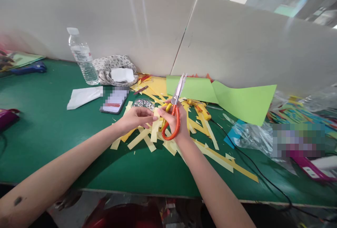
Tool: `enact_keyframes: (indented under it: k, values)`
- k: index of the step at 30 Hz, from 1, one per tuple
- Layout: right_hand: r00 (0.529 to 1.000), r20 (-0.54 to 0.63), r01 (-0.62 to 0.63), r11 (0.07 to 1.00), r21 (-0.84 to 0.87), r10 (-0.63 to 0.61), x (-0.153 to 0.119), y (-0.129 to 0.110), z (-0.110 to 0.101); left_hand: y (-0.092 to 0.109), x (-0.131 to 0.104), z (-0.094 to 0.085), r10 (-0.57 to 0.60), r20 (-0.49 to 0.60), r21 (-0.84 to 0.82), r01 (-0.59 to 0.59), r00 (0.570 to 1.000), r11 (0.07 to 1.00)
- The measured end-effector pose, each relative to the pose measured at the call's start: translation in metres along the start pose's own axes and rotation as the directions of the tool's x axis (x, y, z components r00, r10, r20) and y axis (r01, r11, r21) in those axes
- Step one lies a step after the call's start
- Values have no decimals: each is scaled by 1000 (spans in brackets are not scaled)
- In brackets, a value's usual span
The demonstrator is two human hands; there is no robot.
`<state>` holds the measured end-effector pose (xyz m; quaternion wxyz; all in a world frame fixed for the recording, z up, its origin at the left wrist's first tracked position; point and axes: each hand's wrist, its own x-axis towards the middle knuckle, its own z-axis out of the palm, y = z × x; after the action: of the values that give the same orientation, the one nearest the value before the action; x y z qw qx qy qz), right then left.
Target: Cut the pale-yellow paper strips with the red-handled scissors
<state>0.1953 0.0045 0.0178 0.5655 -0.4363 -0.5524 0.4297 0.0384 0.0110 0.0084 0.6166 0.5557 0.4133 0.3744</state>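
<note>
My right hand (181, 119) is closed around a pair of scissors (179, 89) with one orange and one yellow handle loop. The blades point up and away, nearly together. Between the thumb and fingers of my left hand (135, 118) is a short pale yellow paper strip (155, 129), hanging upright. The fingertips of my right hand also reach the strip's upper end. Below and around both hands lie several yellow paper strips (139, 138) in a loose heap. Just behind my left hand sits a clear packet of small shiny pieces (143, 104).
A water bottle (83, 61), a patterned cloth pouch (116, 63) and a phone (116, 101) stand or lie left. Green paper sheets (244, 101) lean on the partition. Right are a yellow glue gun (203, 110) with a black cord, plastic bags (252, 138) and a magenta power strip (305, 166).
</note>
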Motion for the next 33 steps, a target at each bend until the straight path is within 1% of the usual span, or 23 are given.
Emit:
enact_keyframes:
  k: [6, 10, 13, 17, 21, 23, 24, 26, 28, 29, 31, 33]
  values:
    - [1000, -7, -19, 1000, 16, 19, 1, 1, -1, -4, 1, -1, 16, -54, -2, -16, 998, 1000]
    - [999, 31, -33, 997, 65, 31, 2, 4, -2, -5, 2, -2, 55, -129, 0, -55, 990, 998]
    - [999, 43, -31, 998, 61, 28, 3, 5, -2, -4, 2, -2, 68, -155, -6, -70, 986, 998]
    - [998, 53, -17, 999, 38, 15, 2, 5, -1, -4, 3, -2, 57, -157, -35, -63, 986, 997]
    - [997, 78, -1, 1000, 3, 0, 1, 4, 0, -6, 4, -3, 68, -179, -105, -88, 982, 991]
    - [997, 65, 36, 998, -57, -33, 0, 3, 0, -7, 5, -3, 76, -195, -137, -104, 978, 985]
    - [997, 49, 68, 990, -123, -62, -1, 3, 0, -7, 5, -4, 83, -203, -153, -116, 976, 981]
    - [988, 35, 156, 934, -320, -153, -3, 3, 0, -6, 5, -5, 103, -228, -192, -148, 968, 970]
    - [964, 77, 257, 810, -527, -255, -5, 4, 1, -5, 6, -7, 116, -258, -233, -178, 959, 956]
    - [950, 112, 299, 740, -602, -293, -5, 5, 1, -4, 6, -8, 121, -275, -252, -193, 954, 948]
    - [929, 173, 351, 631, -692, -327, -6, 7, 3, -3, 6, -9, 131, -312, -277, -222, 941, 935]
    - [923, 216, 369, 570, -734, -319, -5, 10, 4, -3, 7, -9, 150, -338, -288, -253, 929, 924]
